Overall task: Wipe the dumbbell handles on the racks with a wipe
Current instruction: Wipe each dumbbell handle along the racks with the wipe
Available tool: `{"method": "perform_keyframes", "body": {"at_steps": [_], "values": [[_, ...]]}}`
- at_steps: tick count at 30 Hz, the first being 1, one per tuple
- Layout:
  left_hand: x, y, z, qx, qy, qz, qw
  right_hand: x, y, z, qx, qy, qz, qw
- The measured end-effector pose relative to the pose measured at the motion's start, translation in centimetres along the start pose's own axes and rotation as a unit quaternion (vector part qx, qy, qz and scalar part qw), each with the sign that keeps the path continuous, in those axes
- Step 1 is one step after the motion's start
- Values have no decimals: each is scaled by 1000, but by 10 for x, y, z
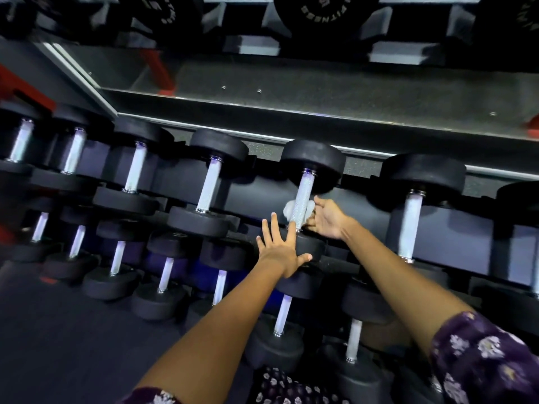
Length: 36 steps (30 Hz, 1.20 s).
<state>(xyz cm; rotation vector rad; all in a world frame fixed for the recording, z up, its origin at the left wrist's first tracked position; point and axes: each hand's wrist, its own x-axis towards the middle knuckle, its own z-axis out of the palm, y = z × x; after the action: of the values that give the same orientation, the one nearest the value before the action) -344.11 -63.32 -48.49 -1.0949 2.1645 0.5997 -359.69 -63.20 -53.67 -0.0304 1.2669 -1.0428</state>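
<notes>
Two hands: left hand flat on dumbbell; right hand apparently pinching wipe.

A crumpled white wipe wraps behind the knurled silver handle of a racked black dumbbell.

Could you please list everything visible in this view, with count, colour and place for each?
dumbbells: well over a dozen, black heads with silver handles, in rows across the rack's tiers
dumbbell handle: one, silver, centre, being wiped
wipe: one, white, wrapped behind that handle
rack shelf: one, grey, above the dumbbells
weight plates: several, black with white lettering, top edge
left hand: fingers spread flat on the wiped dumbbell's near head
right hand: holds the wipe against the handle
sleeves: purple floral, bottom edge
</notes>
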Motion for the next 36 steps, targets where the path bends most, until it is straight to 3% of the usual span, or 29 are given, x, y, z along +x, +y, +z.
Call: {"method": "perform_keyframes", "body": {"at_steps": [2,9,12,16,19,23,27,30,36], "values": [[0,1,0,-1,-2,-1,1000,-6,-2,-16,-72,-16,22,997],[4,-1,0,7,-5,-9,1000,-6,18,15,-169,123,-56,976],[5,0,1,5,7,-6,1000,-20,25,11,-156,168,-104,968],[1,-1,3,-2,27,5,1000,-57,31,10,-55,192,-152,968],[-8,-3,7,-7,60,26,998,-89,50,10,-51,261,-186,946],[-20,-3,15,-21,128,46,991,-129,64,2,-70,296,-193,933],[-36,25,22,-18,168,99,981,-153,63,-20,-59,348,-209,912],[-48,59,32,-49,157,128,978,-165,60,-44,-67,391,-220,891],[-61,123,53,-133,135,127,974,-178,51,-84,-119,377,-220,892]]}}
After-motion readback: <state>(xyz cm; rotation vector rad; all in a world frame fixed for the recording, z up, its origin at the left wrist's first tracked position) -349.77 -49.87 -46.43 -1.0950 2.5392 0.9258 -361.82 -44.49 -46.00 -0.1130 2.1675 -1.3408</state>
